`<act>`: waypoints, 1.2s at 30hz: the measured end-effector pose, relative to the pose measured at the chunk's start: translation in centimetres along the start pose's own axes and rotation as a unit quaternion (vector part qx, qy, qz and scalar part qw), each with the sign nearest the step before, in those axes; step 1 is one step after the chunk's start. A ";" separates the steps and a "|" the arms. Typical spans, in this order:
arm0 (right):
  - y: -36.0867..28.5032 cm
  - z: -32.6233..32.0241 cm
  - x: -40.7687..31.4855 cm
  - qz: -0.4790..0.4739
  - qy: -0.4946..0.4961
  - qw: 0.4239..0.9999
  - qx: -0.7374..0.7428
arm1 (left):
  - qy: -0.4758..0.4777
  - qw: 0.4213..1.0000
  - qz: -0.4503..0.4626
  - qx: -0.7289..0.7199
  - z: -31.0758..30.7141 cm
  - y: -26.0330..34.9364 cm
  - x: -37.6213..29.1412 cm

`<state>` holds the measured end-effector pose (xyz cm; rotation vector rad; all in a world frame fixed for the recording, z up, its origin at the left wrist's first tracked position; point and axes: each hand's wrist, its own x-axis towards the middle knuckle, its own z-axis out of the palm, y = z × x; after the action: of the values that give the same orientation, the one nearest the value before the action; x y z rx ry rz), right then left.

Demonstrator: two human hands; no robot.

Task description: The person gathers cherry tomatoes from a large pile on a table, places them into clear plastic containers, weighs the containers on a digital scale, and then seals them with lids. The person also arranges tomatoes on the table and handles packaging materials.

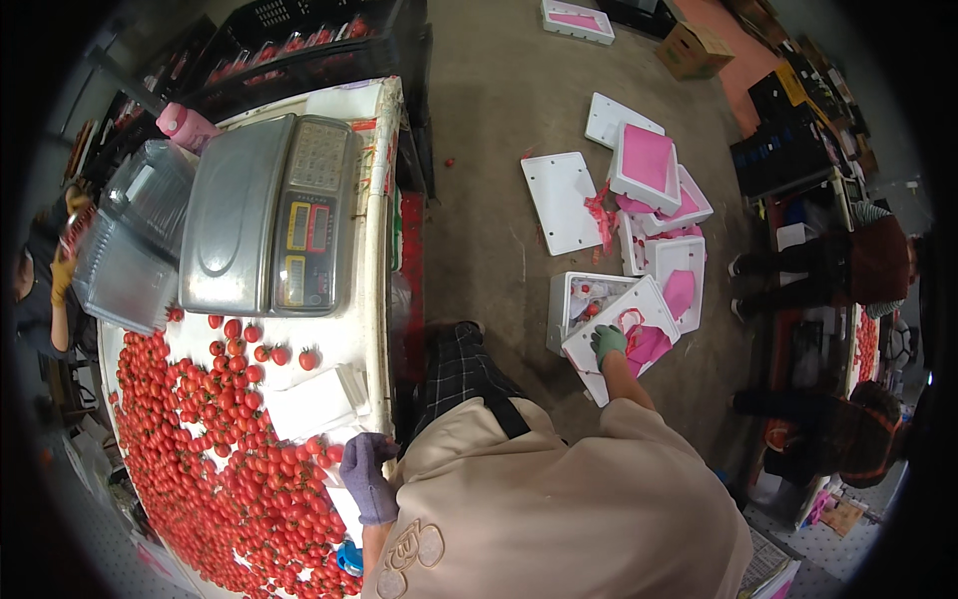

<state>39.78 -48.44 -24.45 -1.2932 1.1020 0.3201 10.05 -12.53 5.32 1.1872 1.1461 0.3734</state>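
Note:
My left hand (368,478), in a purple knit glove, is at the edge of the white table (374,247) with its fingers bent; nothing shows in it. Beside it many loose cherry tomatoes (217,479) cover the table, near a stack of white trays (318,404). My right hand (609,344), in a green glove, reaches down onto a white foam lid (636,307); whether its fingers grip the lid is unclear. The lid lies tilted across an open foam box (561,307) with some tomatoes and clear plastic inside. Pink sheeting (650,349) lies against the lid.
A weighing scale (232,217), clear plastic containers (135,232) and a pink bottle (185,127) stand on the table. Opened foam boxes (677,269) and another lid (561,202) lie on the floor. A co-worker (45,277) is across the table; other people (876,262) are at right.

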 end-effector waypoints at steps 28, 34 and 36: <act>-1.2 33.2 -39.8 -0.158 -0.710 0.390 -0.564 | 0.350 0.909 -0.061 -0.220 -2.3 -0.8 -0.7; 5.1 33.1 -39.9 -0.210 -0.686 0.364 -0.594 | 0.425 0.868 -0.087 -0.244 -2.0 -1.8 -1.1; 7.0 34.0 -39.1 -0.231 -0.678 0.368 -0.593 | 0.450 0.842 -0.083 -0.287 -1.7 -2.3 -1.0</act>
<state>31.40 -2.11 -1.79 -1.6513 -1.2896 1.5570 7.48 -13.25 3.91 0.3288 1.7476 1.1298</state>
